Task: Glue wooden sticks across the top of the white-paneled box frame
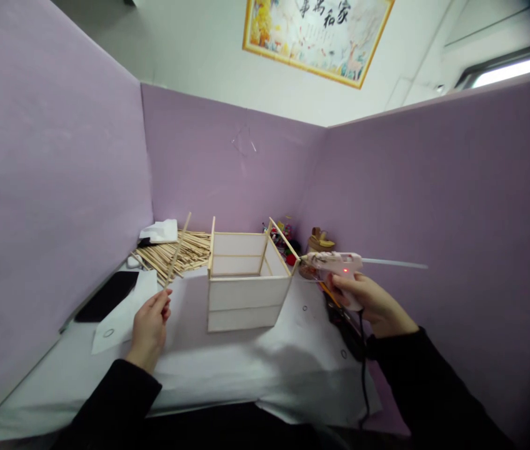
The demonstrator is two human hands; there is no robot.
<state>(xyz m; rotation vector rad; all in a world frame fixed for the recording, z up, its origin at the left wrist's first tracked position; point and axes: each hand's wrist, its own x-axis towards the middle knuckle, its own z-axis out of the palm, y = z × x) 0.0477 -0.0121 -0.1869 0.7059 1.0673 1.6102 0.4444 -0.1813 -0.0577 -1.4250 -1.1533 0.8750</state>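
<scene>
We find the left hand (149, 326) with thumb and fingers pinched together on the lower end of a thin wooden stick (179, 249), which leans up and to the right. The right hand (380, 305) is clamped around the handle of a white glue gun (335, 262), on whose side we note a lit red light. A translucent glue stick (396, 264) projects from the rear of the gun, and a black cord (364, 375) hangs from its handle.

The box-shaped frame (246, 303), built of wooden strips with white panels, stands on the white-covered table (209, 381) between the two hands. The gun's nozzle points left, at the top of the frame's front right post; whether the two touch, we cannot tell.

We record a pile of wooden sticks (152, 257) behind and left of the frame. A black flat object (107, 298) lies beside a white sheet (124, 319), near the left partition (54, 162)
</scene>
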